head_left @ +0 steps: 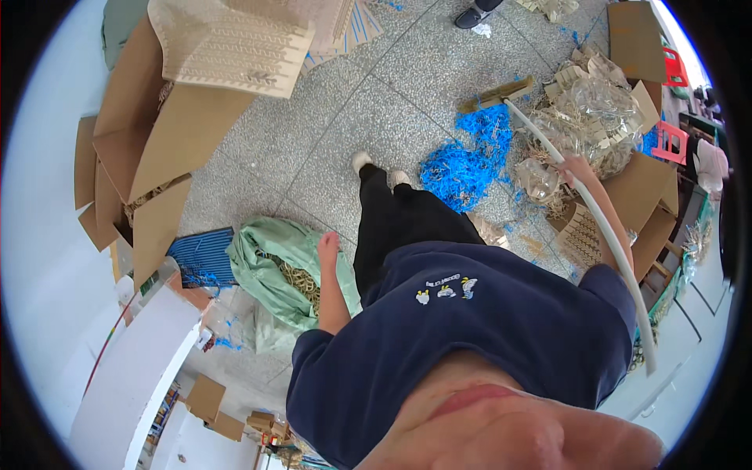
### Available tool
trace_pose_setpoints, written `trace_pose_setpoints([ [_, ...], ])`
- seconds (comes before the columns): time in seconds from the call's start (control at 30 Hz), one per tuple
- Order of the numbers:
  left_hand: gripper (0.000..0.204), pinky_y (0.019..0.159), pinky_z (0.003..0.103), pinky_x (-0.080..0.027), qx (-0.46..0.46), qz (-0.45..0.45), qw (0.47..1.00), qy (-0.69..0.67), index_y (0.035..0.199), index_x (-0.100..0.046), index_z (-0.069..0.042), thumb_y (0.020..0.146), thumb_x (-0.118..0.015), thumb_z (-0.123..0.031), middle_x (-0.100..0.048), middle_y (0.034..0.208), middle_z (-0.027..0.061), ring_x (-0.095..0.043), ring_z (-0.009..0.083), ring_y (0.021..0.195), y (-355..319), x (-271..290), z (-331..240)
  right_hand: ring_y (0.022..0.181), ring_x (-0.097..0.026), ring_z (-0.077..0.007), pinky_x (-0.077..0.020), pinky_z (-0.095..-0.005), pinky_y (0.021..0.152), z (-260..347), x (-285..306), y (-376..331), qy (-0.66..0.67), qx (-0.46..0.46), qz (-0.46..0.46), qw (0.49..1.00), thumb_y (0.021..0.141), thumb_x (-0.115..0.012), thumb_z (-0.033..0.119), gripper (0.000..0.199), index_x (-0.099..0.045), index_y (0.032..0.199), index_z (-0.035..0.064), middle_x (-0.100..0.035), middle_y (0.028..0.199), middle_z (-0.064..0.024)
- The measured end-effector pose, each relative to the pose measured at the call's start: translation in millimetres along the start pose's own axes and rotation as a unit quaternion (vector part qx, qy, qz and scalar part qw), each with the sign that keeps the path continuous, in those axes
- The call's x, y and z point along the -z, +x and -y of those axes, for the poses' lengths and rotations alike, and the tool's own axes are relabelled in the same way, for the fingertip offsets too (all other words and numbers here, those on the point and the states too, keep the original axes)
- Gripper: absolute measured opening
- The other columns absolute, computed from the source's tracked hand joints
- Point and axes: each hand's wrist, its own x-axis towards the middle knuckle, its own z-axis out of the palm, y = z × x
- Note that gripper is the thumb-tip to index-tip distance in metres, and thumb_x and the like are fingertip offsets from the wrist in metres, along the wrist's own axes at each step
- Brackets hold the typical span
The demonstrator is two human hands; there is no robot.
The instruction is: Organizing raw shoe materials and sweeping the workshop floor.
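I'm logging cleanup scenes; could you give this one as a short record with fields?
Right grip: closed around a long white pole
Pole's far end: flat brown head, beside blue shreds
Left grip: near an open green sack, nothing visible in it
Left side: open cardboard box
Right side: crumpled clear plastic
Top edge: another person's dark shoe

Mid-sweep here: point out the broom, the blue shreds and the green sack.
Broom [605, 223], head view: on the pole.
Blue shreds [457, 174], head view: middle of the heap.
Green sack [247, 262], head view: on its left side.
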Motion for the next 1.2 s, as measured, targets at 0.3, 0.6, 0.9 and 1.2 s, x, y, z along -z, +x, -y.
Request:
trace_pose_setpoints([
  [0.3, 0.024, 0.048, 0.022, -0.04, 0.013, 0.07, 0.996, 0.06, 0.091, -0.057, -0.001, 0.077, -0.052, -0.02, -0.058, 0.075, 0.0057, -0.055, 0.0125, 0.063, 126.0, -48.7, -116.7, 0.031, -0.033, -0.0044, -0.0255, -0.0186, 0.024, 116.5, -40.5, 41.5, 0.364, 0.025, 0.066, 0.929, 0.077, -0.048, 0.011, 0.009, -0.048, 0.081, 0.0037, -0.04, 0.049, 0.0025],
  [0.6, 0.026, 0.054, 0.022, -0.041, 0.046, 0.127, 0.985, 0.106, 0.097, -0.055, -0.005, 0.08, -0.05, -0.023, -0.06, 0.083, 0.0057, -0.057, 0.0129, 0.068, 195.2, -84.2, -298.0, 0.036, -0.041, -0.0061, -0.0322, -0.0209, 0.031, 373.4, -17.2, 267.6, 0.319, 0.069, 0.105, 0.939, 0.07, -0.055, 0.018, 0.011, -0.055, 0.067, 0.007, -0.046, 0.048, 0.0015],
  [0.9, 0.026, 0.049, 0.022, -0.039, 0.091, 0.121, 0.98, 0.129, 0.095, -0.056, -0.005, 0.079, -0.049, -0.024, -0.059, 0.08, 0.0048, -0.056, 0.0123, 0.067, 258.9, -88.4, -356.0, 0.036, -0.044, -0.0089, -0.0338, -0.0247, 0.031, 227.1, 60.7, 187.8, 0.037, 0.138, 0.036, 0.989, 0.076, -0.047, 0.018, 0.013, -0.051, 0.077, 0.0056, -0.048, 0.052, -0.0018],
  [1.2, 0.024, 0.05, 0.021, -0.039, 0.029, 0.214, 0.961, 0.172, 0.094, -0.056, -0.006, 0.079, -0.049, -0.022, -0.059, 0.078, 0.0044, -0.055, 0.0114, 0.064, 283.0, -196.5, -416.0, 0.034, -0.038, -0.008, -0.0316, -0.0226, 0.028, 176.0, 122.0, 68.6, 0.341, -0.124, -0.051, 0.93, 0.069, -0.049, 0.003, 0.033, -0.055, 0.101, 0.0034, -0.047, 0.054, -0.0028],
])
